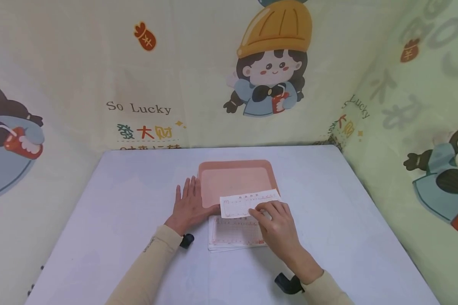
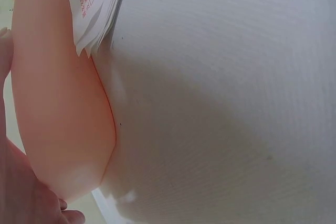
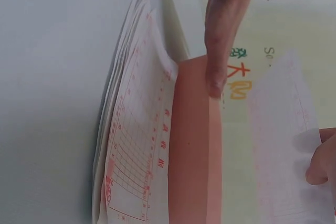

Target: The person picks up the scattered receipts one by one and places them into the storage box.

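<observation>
My right hand (image 1: pixel 276 226) pinches a white receipt slip (image 1: pixel 234 207) printed in red, between thumb and fingers. The slip is raised over the front of a pink tray (image 1: pixel 233 180). At the tray's left side, my left hand (image 1: pixel 191 207) has its fingers stretched forward along the edge, with the thumb reaching over the near rim. Just in front of the tray lies a stack of similar receipt forms (image 1: pixel 234 233). In the right wrist view, several layered sheets (image 3: pixel 136 129) show red grids, and their far edge bends up against the tray's wall (image 3: pixel 191 129).
A white table (image 1: pixel 137 182) carries the tray and forms. Cloth walls with cartoon figures (image 1: pixel 271 84) and lettering stand behind it and at both sides. Dark wrist-worn camera parts (image 1: pixel 289 284) hang under the forearms, near the tabletop.
</observation>
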